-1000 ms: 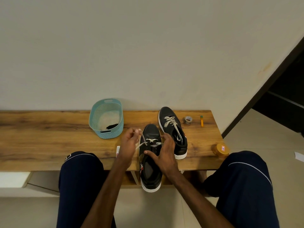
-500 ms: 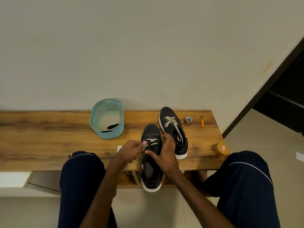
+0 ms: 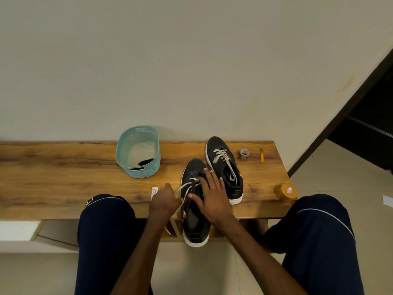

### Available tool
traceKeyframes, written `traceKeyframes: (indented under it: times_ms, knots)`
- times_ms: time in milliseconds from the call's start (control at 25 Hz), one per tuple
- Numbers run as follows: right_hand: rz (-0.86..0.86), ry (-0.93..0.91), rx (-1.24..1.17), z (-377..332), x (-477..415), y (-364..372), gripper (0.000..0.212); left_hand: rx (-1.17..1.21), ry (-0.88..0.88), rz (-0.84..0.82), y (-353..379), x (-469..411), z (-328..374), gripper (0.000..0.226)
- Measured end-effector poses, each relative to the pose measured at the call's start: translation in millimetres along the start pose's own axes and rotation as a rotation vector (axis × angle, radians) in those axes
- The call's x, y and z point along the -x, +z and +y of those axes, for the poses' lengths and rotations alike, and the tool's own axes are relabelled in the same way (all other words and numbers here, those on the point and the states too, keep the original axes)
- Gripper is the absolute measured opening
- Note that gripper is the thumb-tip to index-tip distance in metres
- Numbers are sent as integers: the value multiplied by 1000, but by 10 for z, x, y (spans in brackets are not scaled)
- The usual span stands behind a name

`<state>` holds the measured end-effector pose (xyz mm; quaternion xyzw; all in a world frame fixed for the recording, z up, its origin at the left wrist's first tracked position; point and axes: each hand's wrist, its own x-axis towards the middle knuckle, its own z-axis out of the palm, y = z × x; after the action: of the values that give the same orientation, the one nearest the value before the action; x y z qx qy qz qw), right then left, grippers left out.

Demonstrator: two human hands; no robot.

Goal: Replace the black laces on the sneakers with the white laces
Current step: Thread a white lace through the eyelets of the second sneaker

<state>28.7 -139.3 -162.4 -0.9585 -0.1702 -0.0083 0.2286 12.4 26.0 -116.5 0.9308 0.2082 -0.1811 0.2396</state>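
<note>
While on the bench (image 3: 63,167), teal basket (image 3: 136,174) with black laces (image 3: 146,161) inside.

A single wide-angle camera on the person's head looks forward and steeply down, over the left knee (image 3: 106,222) and right knee (image 3: 321,222), onto a wooden bench (image 3: 63,167) that stands against a pale wall (image 3: 191,60). It sits near the work: both forearms rise from the bottom edge, and the left hand (image 3: 163,202) and right hand (image 3: 212,196) meet just below the middle of the frame. The wall fills the upper half, and a dark doorway (image 3: 372,128) cuts the right edge.
</note>
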Motion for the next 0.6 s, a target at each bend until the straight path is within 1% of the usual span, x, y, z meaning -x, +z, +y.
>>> traceKeyframes:
  times_ms: [40, 80, 120, 200, 240, 280, 360, 440, 520, 560, 600]
  knots:
    - [-35, -40, 67, 10, -9, -8, 79, -67, 79, 114, 24, -16, 6, 39]
    - [-59, -70, 115, 17, -17, -16, 79, -87, 145, 181, 56, -47, 5, 39]
    - [-74, -97, 152, 28, -22, -17, 78, -65, 195, 207, 70, -68, 22, 36]
    - [-98, -118, 196, 38, -20, -19, 77, 9, 244, 174, 118, -138, 34, 25]
    - [-106, -110, 199, 32, -17, -24, 78, 86, 232, 148, 118, -140, 58, 22]
    - [-111, -95, 194, 26, -16, -29, 81, 239, 210, 123, 81, -123, 87, 25]
    - [-114, -66, 170, 16, -21, -31, 88, 685, 106, 17, -81, -55, 164, 34]
    - [-108, -38, 155, 18, -22, -20, 95, 1022, 22, -83, -316, -10, 197, 42]
    - [-102, -13, 155, 8, -15, -21, 98, 1274, 58, -157, -498, -11, 133, 46]
    - [-95, -4, 141, -4, -16, -31, 97, 1351, 92, -177, -562, -13, 117, 46]
    - [-78, 3, 107, -33, -18, -49, 95, 1377, 128, -162, -609, 3, 115, 45]
